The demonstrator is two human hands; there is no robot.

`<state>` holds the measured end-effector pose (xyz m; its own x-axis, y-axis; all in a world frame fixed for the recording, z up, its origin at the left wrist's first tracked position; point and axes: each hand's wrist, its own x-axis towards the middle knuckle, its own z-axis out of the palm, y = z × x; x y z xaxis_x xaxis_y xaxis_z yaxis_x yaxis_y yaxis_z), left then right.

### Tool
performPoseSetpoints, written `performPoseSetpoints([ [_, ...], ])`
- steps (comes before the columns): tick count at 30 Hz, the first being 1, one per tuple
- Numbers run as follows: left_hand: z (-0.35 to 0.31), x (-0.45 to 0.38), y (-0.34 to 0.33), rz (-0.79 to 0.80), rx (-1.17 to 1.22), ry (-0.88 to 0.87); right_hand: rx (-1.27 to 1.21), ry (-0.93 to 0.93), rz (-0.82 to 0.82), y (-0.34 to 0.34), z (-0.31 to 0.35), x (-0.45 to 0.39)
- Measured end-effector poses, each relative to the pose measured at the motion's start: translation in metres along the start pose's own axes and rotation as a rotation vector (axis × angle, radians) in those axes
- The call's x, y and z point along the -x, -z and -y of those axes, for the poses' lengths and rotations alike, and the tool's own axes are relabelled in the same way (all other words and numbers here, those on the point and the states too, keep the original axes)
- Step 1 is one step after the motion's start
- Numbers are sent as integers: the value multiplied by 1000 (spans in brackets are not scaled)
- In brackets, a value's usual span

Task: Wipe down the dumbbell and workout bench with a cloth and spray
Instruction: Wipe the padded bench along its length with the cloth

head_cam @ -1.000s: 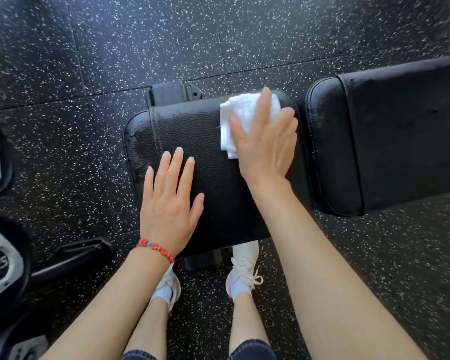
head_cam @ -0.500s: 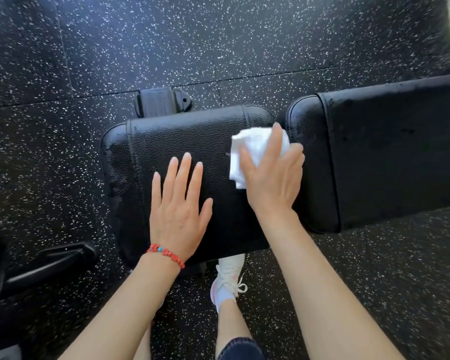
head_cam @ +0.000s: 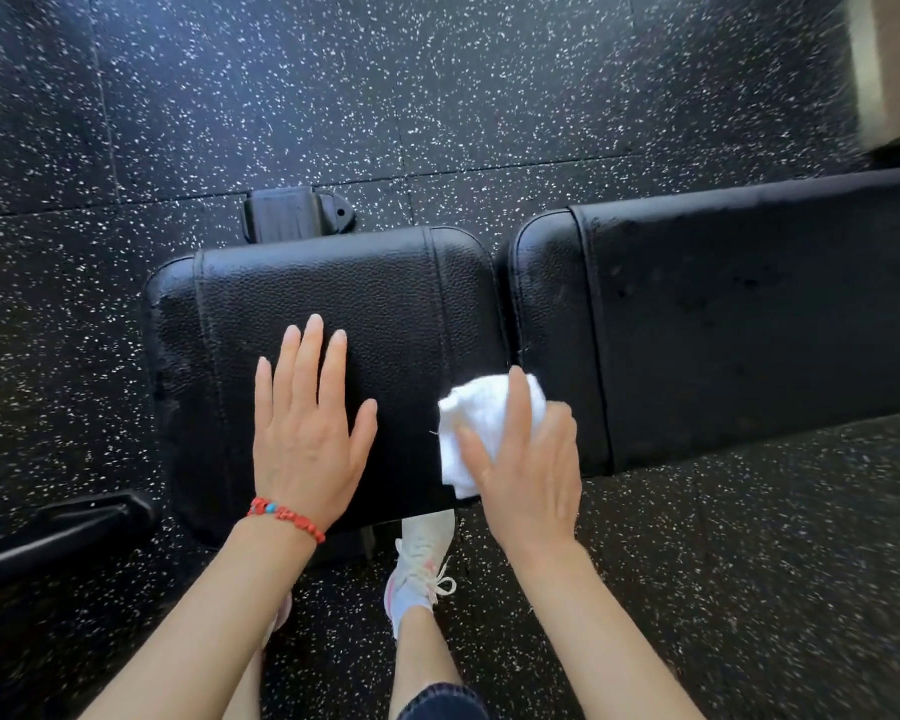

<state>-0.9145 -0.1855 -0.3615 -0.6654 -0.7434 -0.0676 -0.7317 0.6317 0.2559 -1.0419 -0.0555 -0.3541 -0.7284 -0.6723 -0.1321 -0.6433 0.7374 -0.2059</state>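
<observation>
Right fingers: laid nearly straight over the white cloth (head_cam: pixel 489 426), the right hand (head_cam: pixel 528 470) pressing it flat onto the padding rather than bunching it.
Left fingers: straight and slightly spread, holding nothing; the left hand (head_cam: pixel 310 433) rests palm-down on the seat pad (head_cam: pixel 344 304), bracing.
Cloth position: at about four o'clock on the seat pad, right at the near edge beside the gap to the back pad (head_cam: pixel 749 314).
What changed: a second ago the cloth sat up at the far edge, near one o'clock; it has been dragged down toward the person in one stroke. The left hand has kept its place.
Meaning for the task: that strip of the workout bench looks wiped; I'd say the next pass goes leftward or across onto the back pad.
Dumbbell and spray: neither in sight now, so their state cannot be told.
Containers: none visible.
Surroundings: speckled rubber floor (head_cam: pixel 437 96), a white shoe (head_cam: pixel 419 558) under the bench at six o'clock.
</observation>
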Motion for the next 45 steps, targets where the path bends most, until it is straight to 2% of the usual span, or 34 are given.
performPoseSetpoints([
  [2, -12, 0, 1, -9, 16, -17, -25, 43, -35, 7, -14, 8],
  [5, -32, -3, 0, 10, 25, -68, -30, 42, -173, 15, -38, -5],
  [10, -49, -12, -12, 55, 4, -75, 43, -44, -124, 10, -44, -38],
  [14, -46, -11, -20, 61, -27, -76, 1, -86, -175, 11, -21, -91],
  [17, -44, -11, -21, 52, -23, -80, -12, -147, -116, 14, -1, -139],
  [19, -43, -11, -21, 54, -16, -80, -3, -164, -150, 14, 3, -147],
  [23, -44, -12, -18, 78, -2, -82, 18, -115, -195, 11, -12, -115],
  [31, -44, -12, -12, 131, 61, -86, 13, -161, -105, 13, -38, -27],
  [36, -48, 2, -3, 152, 130, -92, -157, -241, 52, 28, -56, 9],
  [40, -59, 15, -2, 140, 101, -202, -356, -416, -52, 41, -72, 9],
  [45, -79, 6, -6, 93, 86, -220, -377, -432, -101, 42, -98, -21],
])
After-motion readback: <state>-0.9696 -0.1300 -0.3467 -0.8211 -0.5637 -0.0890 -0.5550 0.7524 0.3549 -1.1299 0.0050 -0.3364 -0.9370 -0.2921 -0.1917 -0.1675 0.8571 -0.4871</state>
